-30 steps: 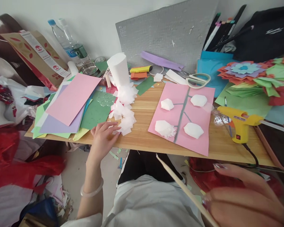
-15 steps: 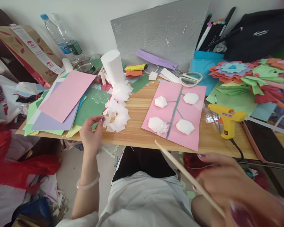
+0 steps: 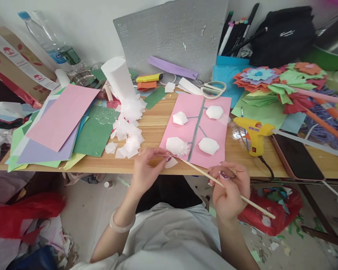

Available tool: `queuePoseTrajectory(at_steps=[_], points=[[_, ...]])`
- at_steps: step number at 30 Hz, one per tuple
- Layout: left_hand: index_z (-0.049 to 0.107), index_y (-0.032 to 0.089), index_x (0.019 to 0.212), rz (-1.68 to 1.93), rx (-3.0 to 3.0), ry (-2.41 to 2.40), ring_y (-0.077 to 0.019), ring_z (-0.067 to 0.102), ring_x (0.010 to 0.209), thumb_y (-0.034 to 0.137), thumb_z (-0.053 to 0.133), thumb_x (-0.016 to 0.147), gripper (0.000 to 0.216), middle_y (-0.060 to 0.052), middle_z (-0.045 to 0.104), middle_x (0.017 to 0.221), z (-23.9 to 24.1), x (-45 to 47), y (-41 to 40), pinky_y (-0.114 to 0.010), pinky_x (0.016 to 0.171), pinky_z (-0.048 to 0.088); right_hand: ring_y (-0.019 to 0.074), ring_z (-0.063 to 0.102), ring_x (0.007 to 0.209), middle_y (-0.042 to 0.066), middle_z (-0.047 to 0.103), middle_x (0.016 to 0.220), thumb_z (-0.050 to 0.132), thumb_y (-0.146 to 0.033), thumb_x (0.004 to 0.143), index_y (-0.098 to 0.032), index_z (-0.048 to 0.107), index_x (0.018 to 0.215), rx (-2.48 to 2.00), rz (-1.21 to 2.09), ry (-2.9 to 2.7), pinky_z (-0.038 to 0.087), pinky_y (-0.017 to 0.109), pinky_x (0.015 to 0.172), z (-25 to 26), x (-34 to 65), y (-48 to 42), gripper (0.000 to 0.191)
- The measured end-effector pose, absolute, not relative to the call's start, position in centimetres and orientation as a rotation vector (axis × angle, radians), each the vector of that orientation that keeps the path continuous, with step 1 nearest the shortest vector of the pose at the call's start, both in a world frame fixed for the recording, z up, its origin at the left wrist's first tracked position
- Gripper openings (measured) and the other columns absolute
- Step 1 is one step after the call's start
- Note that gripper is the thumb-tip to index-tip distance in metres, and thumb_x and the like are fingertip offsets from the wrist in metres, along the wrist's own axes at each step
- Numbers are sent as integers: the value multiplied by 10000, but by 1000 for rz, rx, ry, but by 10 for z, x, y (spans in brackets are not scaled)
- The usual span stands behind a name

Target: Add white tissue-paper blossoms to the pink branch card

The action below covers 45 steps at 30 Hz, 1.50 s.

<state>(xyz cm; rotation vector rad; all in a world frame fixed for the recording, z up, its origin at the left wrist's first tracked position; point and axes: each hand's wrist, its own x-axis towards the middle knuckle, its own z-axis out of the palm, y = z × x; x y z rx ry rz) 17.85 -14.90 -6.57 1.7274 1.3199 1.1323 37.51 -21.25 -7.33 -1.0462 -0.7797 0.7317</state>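
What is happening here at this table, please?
A person sits at a wooden table doing paper craft. The left hand pinches a small white tissue piece at the table's near edge, and the right hand holds a thin wooden stick whose tip meets that piece. Just behind lies a pink sheet bearing four white tissue puffs. Loose tissue squares lie to the left, a yellow glue gun to the right.

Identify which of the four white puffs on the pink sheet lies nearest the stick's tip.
The lower-left puff, beside the stick tip and pinched tissue piece; the other three sit farther up or right.
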Motion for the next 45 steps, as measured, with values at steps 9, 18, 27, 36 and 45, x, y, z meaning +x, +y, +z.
queuePoseTrajectory(at_steps=[9, 18, 27, 36, 45], points=[[669, 253, 996, 1083, 2045, 1484, -240, 630, 954, 163, 712, 827, 197, 10, 791, 835, -76, 199, -136, -466, 900, 364, 121, 603, 553, -51, 618, 664, 513, -212, 934, -220, 555, 1113, -1236, 591, -1076, 500, 265, 577, -93, 357, -217, 184], [687, 243, 994, 1054, 2302, 1526, -219, 623, 947, 113, 581, 881, 202, -13, 774, 992, -71, 187, -139, -410, 857, 376, 124, 624, 585, -29, 641, 730, 493, -149, 940, -214, 531, 1187, -1290, 449, -1227, 537, 283, 608, -101, 354, -216, 259], [712, 260, 1131, 948, 2609, 1640, -318, 609, 1140, 67, 554, 844, 380, -36, 760, 1151, -90, 168, -148, -504, 948, 285, 163, 665, 670, 33, 674, 845, 527, -112, 907, -215, 519, 1268, -1324, 228, -1449, 571, 314, 619, -112, 353, -218, 376], [687, 257, 1176, 832, 2621, 1587, -351, 576, 1208, 56, 526, 811, 447, -43, 741, 1198, -88, 164, -147, -544, 974, 258, 178, 654, 737, 54, 678, 917, 497, -92, 909, -216, 526, 1234, -1367, 144, -1486, 573, 365, 702, -115, 338, -213, 349], [674, 272, 1200, 819, 2551, 1575, -356, 569, 1226, 31, 512, 799, 495, -57, 724, 1235, -90, 164, -148, -559, 993, 240, 119, 567, 543, -36, 596, 697, 513, -140, 924, -223, 545, 1154, -1199, 316, -1166, 509, 269, 558, -103, 345, -228, 247]])
